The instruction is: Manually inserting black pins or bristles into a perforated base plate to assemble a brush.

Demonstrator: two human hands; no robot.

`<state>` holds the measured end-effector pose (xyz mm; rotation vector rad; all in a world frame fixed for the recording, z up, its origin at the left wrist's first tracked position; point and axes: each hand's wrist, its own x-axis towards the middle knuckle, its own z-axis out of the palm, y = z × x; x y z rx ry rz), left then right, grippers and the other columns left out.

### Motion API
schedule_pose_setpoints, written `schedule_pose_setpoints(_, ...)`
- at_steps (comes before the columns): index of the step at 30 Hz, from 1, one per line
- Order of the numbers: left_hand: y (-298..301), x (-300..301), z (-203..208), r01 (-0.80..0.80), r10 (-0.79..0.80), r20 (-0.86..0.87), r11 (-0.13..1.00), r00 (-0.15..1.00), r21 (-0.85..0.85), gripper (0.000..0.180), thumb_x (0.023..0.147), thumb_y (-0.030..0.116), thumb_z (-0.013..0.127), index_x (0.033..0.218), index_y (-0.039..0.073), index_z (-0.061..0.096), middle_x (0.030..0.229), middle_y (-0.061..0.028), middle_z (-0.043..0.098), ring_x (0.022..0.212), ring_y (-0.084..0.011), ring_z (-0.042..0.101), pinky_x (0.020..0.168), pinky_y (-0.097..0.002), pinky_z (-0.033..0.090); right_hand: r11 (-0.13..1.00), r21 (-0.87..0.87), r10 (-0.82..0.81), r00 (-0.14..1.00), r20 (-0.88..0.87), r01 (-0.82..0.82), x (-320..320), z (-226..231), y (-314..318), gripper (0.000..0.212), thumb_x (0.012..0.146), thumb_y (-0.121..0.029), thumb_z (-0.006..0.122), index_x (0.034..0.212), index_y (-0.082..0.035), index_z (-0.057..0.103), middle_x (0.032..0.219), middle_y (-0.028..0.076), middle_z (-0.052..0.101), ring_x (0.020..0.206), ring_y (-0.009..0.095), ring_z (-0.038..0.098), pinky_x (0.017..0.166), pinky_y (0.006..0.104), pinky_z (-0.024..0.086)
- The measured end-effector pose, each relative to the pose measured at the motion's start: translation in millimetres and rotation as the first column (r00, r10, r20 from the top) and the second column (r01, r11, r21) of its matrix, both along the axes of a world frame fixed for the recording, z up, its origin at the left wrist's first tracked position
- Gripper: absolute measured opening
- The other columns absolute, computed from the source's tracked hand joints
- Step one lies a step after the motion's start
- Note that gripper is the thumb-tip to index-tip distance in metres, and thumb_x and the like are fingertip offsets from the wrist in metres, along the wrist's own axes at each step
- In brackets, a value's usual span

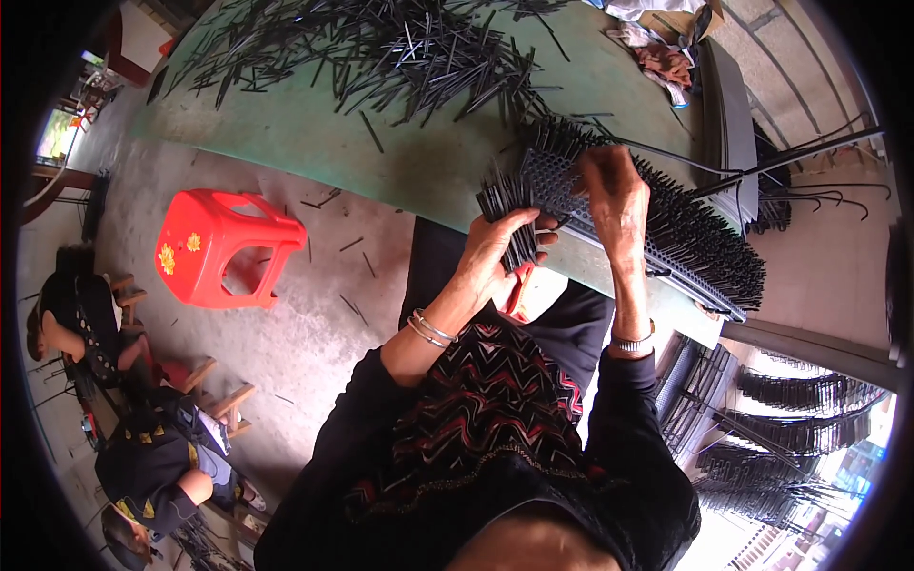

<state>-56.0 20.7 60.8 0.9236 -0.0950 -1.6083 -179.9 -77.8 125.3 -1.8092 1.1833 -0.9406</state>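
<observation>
Shirt (490, 409); left hand (495, 249), grasping sticks (505, 202); rack (550, 179), just right of that hand, long axis slanting rightward and nearward; right hand (617, 195), closer, at it, curled, any pinched piece unclear.

Sticks (419, 52) lie heaped on the table (314, 143), a rack (549, 179) to their right; a stool (205, 243) stands on the person's (490, 409) left.

The left hand (497, 249) curls in a closed grip; the right hand (617, 186) arches downward, farther away and to the right.
</observation>
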Motion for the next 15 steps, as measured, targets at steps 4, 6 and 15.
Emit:
schedule_pose_setpoints(4,1,2,-2,-0.008,0.009,-0.088,1.000,0.996,0.008,0.025,0.087,0.019,0.066,0.104,0.001,0.061,0.098,-0.0189,0.069,0.088,-0.0300,0.070,0.069,-0.0422,0.060,0.947,-0.279,-0.160,0.987,0.022,0.160,10,-14,-17,0.008,0.091,-0.006,0.059,0.098,-0.001,0.058,0.076,0.007,0.066,0.063,0.009,0.062,0.059,0.0241,0.049)
schedule_pose_setpoints(6,2,0,0,-0.019,0.021,-0.145,1.000,0.989,0.010,0.023,0.084,0.018,0.071,0.101,0.004,0.061,0.092,-0.0153,0.070,0.080,-0.0266,0.070,0.064,-0.0395,0.057,0.914,-0.365,-0.195,0.981,-0.016,0.176,15,-29,-27,0.008,0.091,-0.005,0.059,0.099,-0.004,0.059,0.076,0.007,0.066,0.062,0.011,0.063,0.059,0.0244,0.049)
schedule_pose_setpoints(15,-1,0,4,0.013,-0.010,-0.043,0.998,0.999,0.054,0.021,0.083,0.017,0.072,0.096,0.003,0.064,0.079,-0.0120,0.069,0.067,-0.0208,0.068,0.058,-0.0339,0.054,0.830,-0.556,-0.224,0.882,-0.416,-0.052,20,-51,-39,0.013,0.084,-0.020,0.069,0.094,-0.013,0.064,0.096,0.012,0.055,0.074,0.031,0.063,0.061,0.0396,0.052)
